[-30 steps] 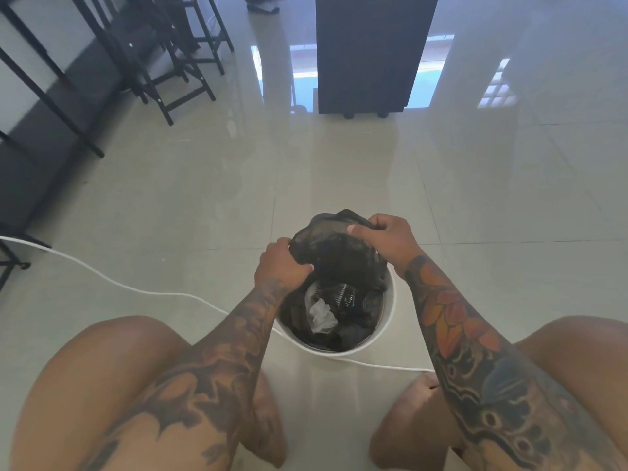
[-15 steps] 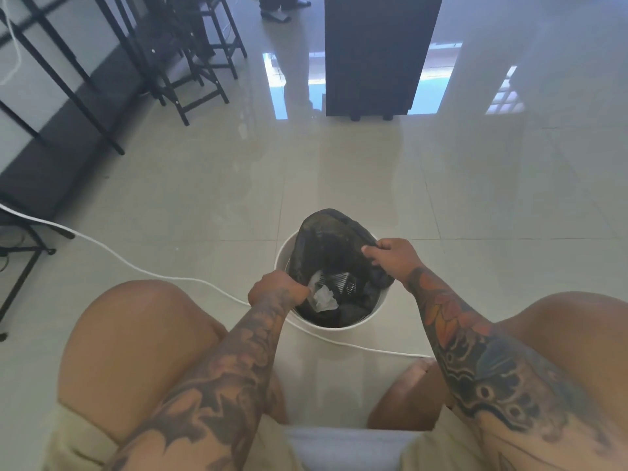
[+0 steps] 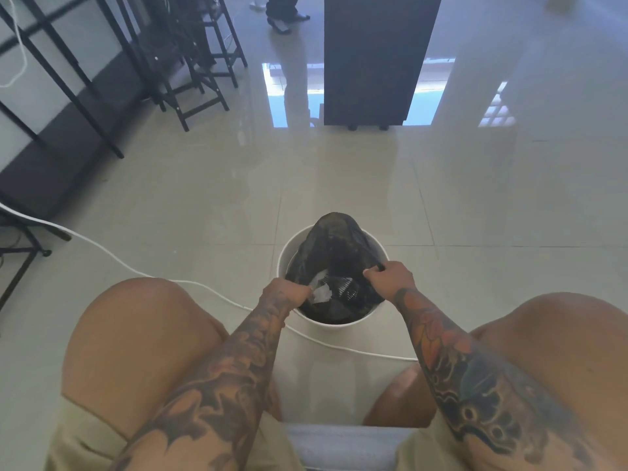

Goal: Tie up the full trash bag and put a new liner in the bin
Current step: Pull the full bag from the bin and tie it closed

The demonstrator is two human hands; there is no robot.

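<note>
Head cam: white bin (image 3: 294,248) is sitting center frame w/ the black trash bag (image 3: 334,246) inside. Left hand (image 3: 284,292) is gripping the bag's near-left edge, right hand (image 3: 390,275) is pinching its right edge. White cable (image 3: 136,268) is running across the floor, lower left.

Black trash bag (image 3: 331,246), mouth open, sits in white bin (image 3: 289,246).

Glossy tiled floor (image 3: 475,198), thin plastic bag (image 3: 334,246)
</note>
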